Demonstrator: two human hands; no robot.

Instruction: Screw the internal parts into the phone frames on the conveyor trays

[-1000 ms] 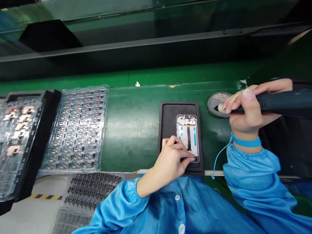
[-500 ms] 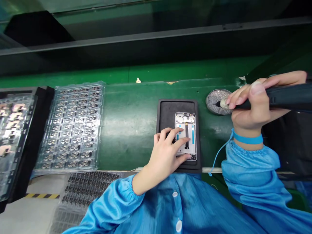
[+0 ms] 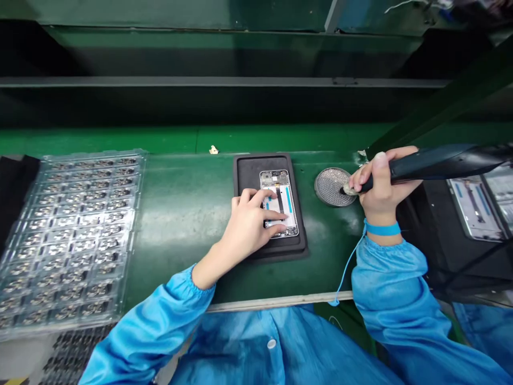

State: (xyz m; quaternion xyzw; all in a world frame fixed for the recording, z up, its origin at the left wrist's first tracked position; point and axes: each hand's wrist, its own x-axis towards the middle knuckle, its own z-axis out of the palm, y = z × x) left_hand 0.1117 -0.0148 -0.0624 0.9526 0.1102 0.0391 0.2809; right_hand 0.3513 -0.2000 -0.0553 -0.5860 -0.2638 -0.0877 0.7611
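An opened phone point(image 3: 285, 227), with a circuit board at its far end, a dark flex cable down the middle and blue strips, lies in a black foam tray point(image 3: 250, 164). My left hand point(image 3: 250, 219) rests over the phone's left side with its fingers spread, fingertips on the frame and inner face. In the grip of my right hand point(image 3: 380, 187) is a black electric screwdriver point(image 3: 436, 163), held nearly level. Its tip end points down at the right part of a round dish of small screws point(image 3: 332, 179); whether it touches a screw is too small to tell.
To the left lies a clear plastic tray point(image 3: 86, 224) of small metal parts. Another opened phone point(image 3: 476, 208) is on a black surface at the right. A blue wrist strap point(image 3: 383, 229) with a cord circles my right wrist. The green bench point(image 3: 180, 235) ends close to my body.
The view has shifted, so the bench things appear further left and the phone at the right has come into sight. My left hand stays on the phone; the screwdriver remains at the dish.
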